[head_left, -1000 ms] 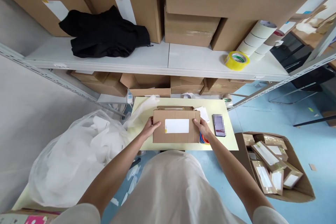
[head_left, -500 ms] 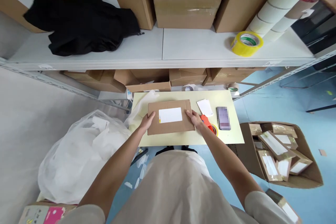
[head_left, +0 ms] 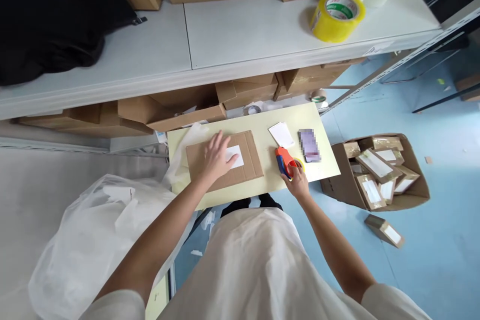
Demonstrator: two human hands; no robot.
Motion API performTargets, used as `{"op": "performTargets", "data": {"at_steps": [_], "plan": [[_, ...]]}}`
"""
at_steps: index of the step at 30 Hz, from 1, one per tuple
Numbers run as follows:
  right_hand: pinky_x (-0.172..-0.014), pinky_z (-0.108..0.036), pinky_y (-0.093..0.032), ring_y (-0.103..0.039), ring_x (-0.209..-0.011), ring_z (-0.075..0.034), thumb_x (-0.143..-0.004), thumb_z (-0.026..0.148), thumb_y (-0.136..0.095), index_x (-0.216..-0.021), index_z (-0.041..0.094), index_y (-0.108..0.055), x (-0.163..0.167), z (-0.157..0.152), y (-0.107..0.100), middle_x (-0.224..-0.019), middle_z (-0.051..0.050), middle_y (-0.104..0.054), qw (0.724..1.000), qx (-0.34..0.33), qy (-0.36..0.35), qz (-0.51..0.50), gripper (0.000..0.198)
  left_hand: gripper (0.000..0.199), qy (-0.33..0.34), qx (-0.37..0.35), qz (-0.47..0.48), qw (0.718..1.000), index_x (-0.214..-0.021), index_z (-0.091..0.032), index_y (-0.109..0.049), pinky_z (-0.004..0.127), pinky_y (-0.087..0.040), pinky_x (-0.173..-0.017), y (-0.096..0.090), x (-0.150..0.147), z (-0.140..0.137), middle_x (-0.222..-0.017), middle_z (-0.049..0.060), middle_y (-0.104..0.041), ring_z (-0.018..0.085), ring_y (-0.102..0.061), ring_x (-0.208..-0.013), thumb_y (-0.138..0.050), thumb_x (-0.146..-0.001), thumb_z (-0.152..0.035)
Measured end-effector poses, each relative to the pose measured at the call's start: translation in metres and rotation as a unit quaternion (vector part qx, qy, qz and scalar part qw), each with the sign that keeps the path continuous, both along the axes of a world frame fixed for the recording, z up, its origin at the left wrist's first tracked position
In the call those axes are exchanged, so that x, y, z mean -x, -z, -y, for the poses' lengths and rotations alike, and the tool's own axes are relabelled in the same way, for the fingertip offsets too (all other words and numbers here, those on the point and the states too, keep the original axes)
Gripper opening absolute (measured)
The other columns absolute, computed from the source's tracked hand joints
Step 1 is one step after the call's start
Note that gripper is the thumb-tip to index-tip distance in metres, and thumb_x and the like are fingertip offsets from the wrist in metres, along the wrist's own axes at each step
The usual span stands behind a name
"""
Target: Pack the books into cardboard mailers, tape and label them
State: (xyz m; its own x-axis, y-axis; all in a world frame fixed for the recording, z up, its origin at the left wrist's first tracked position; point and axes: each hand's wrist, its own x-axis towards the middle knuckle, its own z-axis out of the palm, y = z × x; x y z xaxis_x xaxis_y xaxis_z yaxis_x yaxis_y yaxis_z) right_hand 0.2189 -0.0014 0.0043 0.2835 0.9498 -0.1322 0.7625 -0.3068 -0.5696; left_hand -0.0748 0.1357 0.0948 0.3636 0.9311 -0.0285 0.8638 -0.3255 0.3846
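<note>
A flat brown cardboard box (head_left: 245, 170) with a white label (head_left: 236, 156) lies on the pale yellow table (head_left: 270, 180). Over its middle, my left hand (head_left: 217, 157) rests with fingers spread, covering part of the label. To the right, my right hand (head_left: 298, 182) has its fingers wrapped on the red and blue tape dispenser (head_left: 285, 156), which carries a yellow tape roll. Just behind the dispenser are a stack of white cards (head_left: 281, 134) and a phone (head_left: 309, 145), blurred out in the picture.
A large carton (head_left: 422, 190) full of small labelled parcels stands on the floor at right, with a single parcel (head_left: 384, 230) near it. A translucent bag (head_left: 90, 240) bulges at left. The shelf (head_left: 232, 35) above bears a yellow tape roll (head_left: 337, 16) and black cloth (head_left: 56, 20).
My right hand has left the box and taken hold of the tape dispenser. My left hand has gone from the box's left edge onto its top. The view has shifted and tilted.
</note>
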Motion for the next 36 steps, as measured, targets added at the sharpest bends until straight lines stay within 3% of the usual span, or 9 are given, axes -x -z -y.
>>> {"op": "performTargets", "data": {"at_steps": [5, 10, 16, 20, 23, 26, 29, 33, 36], "plan": [[-0.090, -0.049, -0.042, -0.055, -0.107, -0.037, -0.083, 0.041, -0.059, -0.121, 0.011, -0.051, 0.007, -0.005, 0.007, -0.108, -0.021, -0.062, 0.988, 0.140, -0.030, 0.056, 0.049, 0.068, 0.132, 0.044, 0.000, 0.990, -0.141, -0.022, -0.041, 0.056, -0.011, -0.113, 0.008, -0.052, -0.023, -0.155, 0.016, -0.025, 0.037, -0.020, -0.143, -0.060, -0.081, -0.046], [-0.083, -0.045, -0.042, -0.060, -0.095, -0.035, -0.088, 0.037, -0.053, -0.112, 0.011, -0.053, 0.016, -0.020, 0.009, -0.099, -0.022, -0.065, 0.971, 0.229, -0.016, 0.068, 0.036, 0.061, 0.139, 0.060, -0.003, 0.988, -0.138, -0.026, -0.047, 0.058, -0.008, -0.112, 0.015, -0.062, -0.024, -0.158, 0.013, -0.020, 0.039, -0.021, -0.142, -0.057, -0.083, -0.049], [-0.084, -0.043, -0.040, -0.060, -0.089, -0.032, -0.089, 0.030, -0.046, -0.104, 0.013, -0.054, -0.002, -0.015, 0.005, -0.090, -0.018, -0.064, 0.981, 0.182, -0.057, 0.040, 0.024, 0.060, 0.124, 0.092, -0.080, 0.985, -0.134, -0.027, -0.050, 0.057, -0.016, -0.111, 0.001, -0.068, -0.028, -0.155, 0.014, -0.026, 0.037, -0.027, -0.139, -0.061, -0.080, -0.049], [-0.073, -0.039, -0.043, -0.057, -0.075, -0.027, -0.089, 0.043, -0.043, -0.088, 0.019, -0.053, -0.033, -0.002, -0.010, -0.078, -0.010, -0.060, 0.983, 0.096, -0.092, -0.130, 0.026, 0.058, 0.081, 0.118, -0.061, 0.988, -0.135, -0.021, -0.049, 0.057, -0.016, -0.113, -0.018, -0.094, -0.039, -0.151, 0.015, -0.035, 0.035, -0.031, -0.139, -0.058, -0.083, -0.043], [-0.068, -0.035, -0.044, -0.053, -0.069, -0.022, -0.086, 0.049, -0.046, -0.083, 0.022, -0.053, -0.055, 0.005, -0.023, -0.075, -0.006, -0.059, 0.955, 0.073, -0.102, -0.269, 0.028, 0.057, 0.085, 0.206, 0.030, 0.974, -0.137, -0.018, -0.047, 0.048, -0.027, -0.113, -0.025, -0.126, -0.049, -0.146, 0.013, -0.044, 0.030, -0.041, -0.133, -0.057, -0.084, -0.039], [-0.067, -0.033, -0.045, -0.054, -0.070, -0.021, -0.081, 0.052, -0.051, -0.086, 0.022, -0.056, -0.068, 0.003, -0.032, -0.079, -0.005, -0.063, 0.918, 0.085, -0.107, -0.372, 0.030, 0.059, 0.088, 0.395, 0.123, 0.906, -0.134, -0.017, -0.051, 0.040, -0.045, -0.098, -0.021, -0.155, -0.057, -0.129, 0.014, -0.060, 0.027, -0.058, -0.117, -0.062, -0.081, -0.039], [-0.067, -0.033, -0.045, -0.055, -0.070, -0.021, -0.078, 0.052, -0.055, -0.085, 0.022, -0.058, -0.075, -0.004, -0.035, -0.079, -0.005, -0.063, 0.894, 0.081, -0.124, -0.424, 0.031, 0.050, 0.101, 0.486, 0.154, 0.854, -0.122, -0.015, -0.061, 0.036, -0.051, -0.087, -0.017, -0.175, -0.063, -0.109, 0.013, -0.070, 0.024, -0.065, -0.101, -0.066, -0.077, -0.036], [-0.065, -0.032, -0.044, -0.053, -0.068, -0.020, -0.072, 0.058, -0.061, -0.079, 0.022, -0.059, -0.079, -0.012, -0.031, -0.076, -0.005, -0.062, 0.882, 0.092, -0.110, -0.449, 0.037, 0.023, 0.120, 0.500, 0.127, 0.848, -0.084, -0.013, -0.070, 0.030, -0.052, -0.073, -0.023, -0.190, -0.069, -0.082, 0.006, -0.072, 0.017, -0.066, -0.078, -0.064, -0.076, -0.034], [-0.054, -0.027, -0.039, -0.048, -0.058, -0.015, -0.069, 0.067, -0.062, -0.075, 0.020, -0.058, -0.077, -0.021, -0.024, -0.064, -0.001, -0.056, 0.854, 0.091, -0.052, -0.509, 0.047, 0.020, 0.115, 0.465, 0.076, 0.875, -0.073, -0.013, -0.067, 0.025, -0.049, -0.064, -0.027, -0.200, -0.078, -0.072, 0.003, -0.069, 0.014, -0.063, -0.067, -0.063, -0.077, -0.033]]}}
